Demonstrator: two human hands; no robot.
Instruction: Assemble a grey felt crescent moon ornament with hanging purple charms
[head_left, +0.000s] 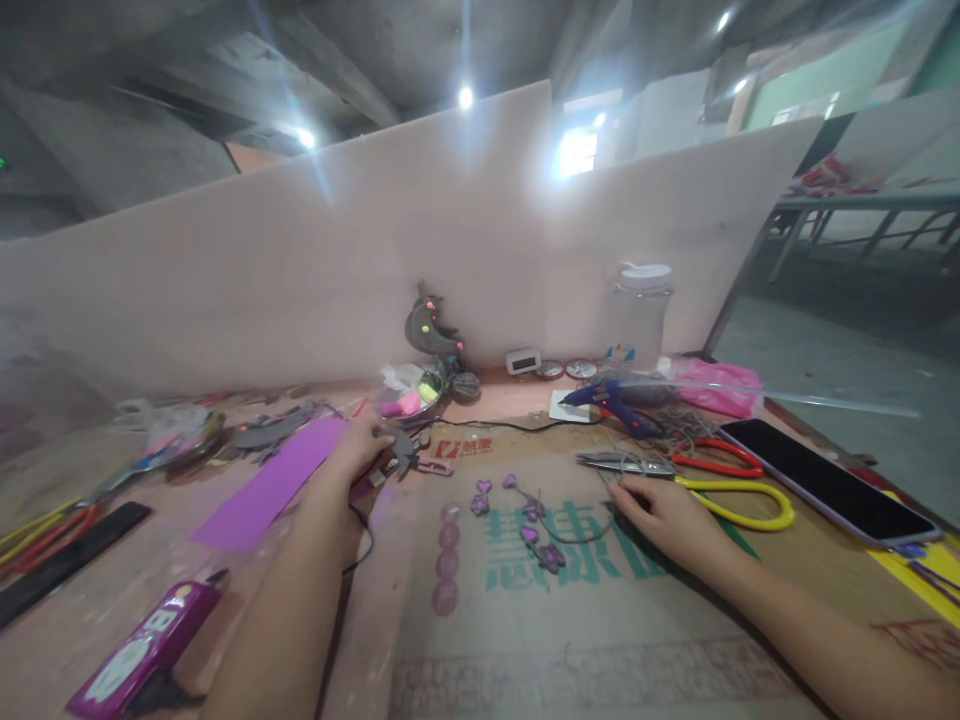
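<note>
Purple-tipped sprigs (552,557) lie on cardboard (480,640) between the left hand (364,447) and the right hand (651,503), beside scissors (645,466).

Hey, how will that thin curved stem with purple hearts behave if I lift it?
The stem is thin and bowed, so it probably flexes yet keeps some curve. The purple hearts look small and probably light; bunched toward one end, they may make it droop.

Workshop for crafts, seemingly: glue gun (619,408), pliers (405,453), cardboard (465,640) on bench (45,660); raw concrete ceiling (420,40), bare floor (840,310), second worktable (900,201) beyond partition (315,260).
</note>
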